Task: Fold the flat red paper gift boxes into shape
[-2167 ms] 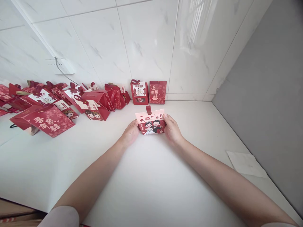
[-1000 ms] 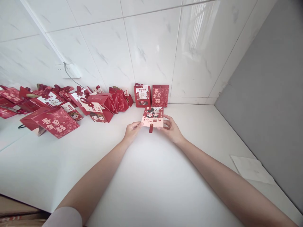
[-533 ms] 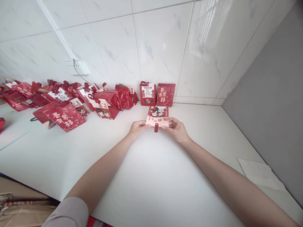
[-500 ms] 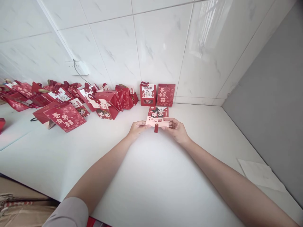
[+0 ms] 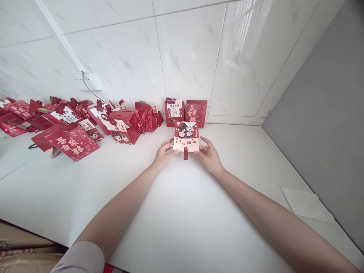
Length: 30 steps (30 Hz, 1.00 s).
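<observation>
A small red and pale pink box [image 5: 186, 137] with printed figures is held between my two hands over the white table. A dark red strap with a metal stud hangs from its near edge. My left hand [image 5: 165, 152] grips its left near corner between thumb and fingers. My right hand [image 5: 209, 154] holds the right near corner, thumb low and index finger raised beside it. Just behind, a red box with a ribbon handle [image 5: 174, 113] and a flat red box with gold characters [image 5: 196, 112] stand against the wall.
Several red gift boxes [image 5: 125, 127] crowd the back left of the white table [image 5: 182, 212]. A large red one [image 5: 72, 142] leans nearer the front. A white sheet [image 5: 308, 204] lies at the right edge. A cable hangs from the wall socket [image 5: 87, 81].
The held box has tilted up, showing more of its printed face. My right fingers have moved off its top to its side. The whole view has shifted slightly.
</observation>
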### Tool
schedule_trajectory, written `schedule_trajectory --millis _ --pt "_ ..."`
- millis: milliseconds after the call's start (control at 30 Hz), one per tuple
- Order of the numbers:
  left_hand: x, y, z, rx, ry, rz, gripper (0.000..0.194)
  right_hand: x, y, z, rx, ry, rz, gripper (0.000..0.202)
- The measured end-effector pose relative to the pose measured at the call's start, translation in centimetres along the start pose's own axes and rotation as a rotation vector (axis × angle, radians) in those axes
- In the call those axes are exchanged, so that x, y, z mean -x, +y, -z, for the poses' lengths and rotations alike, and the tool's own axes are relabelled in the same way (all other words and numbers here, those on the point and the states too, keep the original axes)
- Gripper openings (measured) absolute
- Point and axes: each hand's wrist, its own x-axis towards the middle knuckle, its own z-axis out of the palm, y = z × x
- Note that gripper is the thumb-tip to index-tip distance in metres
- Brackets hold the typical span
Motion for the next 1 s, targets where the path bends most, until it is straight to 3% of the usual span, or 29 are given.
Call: schedule_trajectory --millis 100,267,367,567,733,867,1000 --pt "0.3 1.0 0.0 -0.102 0.077 -0.094 0.031 0.7 -2.0 0.1 0.094 0.044 0.147 0.060" --pt "1.3 3.2 -0.7 -0.235 0.183 -0.346 0.044 1.8 -4.5 -0.1 0.135 0.088 0.418 0.062" --pt "1.3 3.0 -1.1 -0.161 0.163 -0.259 0.043 1.5 -4.3 -0.2 0.112 0.112 0.359 0.059" --pt "0.2 1.5 -0.2 0.176 -0.021 0.067 0.032 -0.6 -1.6 0.7 -0.065 0.069 0.075 0.043" --pt "-0.2 0.8 1.0 0.194 -0.204 0.175 0.050 -1.7 -0.3 1.6 -0.192 -0.023 -0.123 0.046" --pt "-0.5 -0.1 1.0 -0.029 -0.224 0.096 0.052 -1.8 0.0 1.9 -0.014 -0.057 -0.096 0.043" --pt "-0.5 -0.1 0.6 0.031 -0.159 0.152 0.056 -1.3 -0.2 1.8 0.112 -0.060 0.044 0.038"
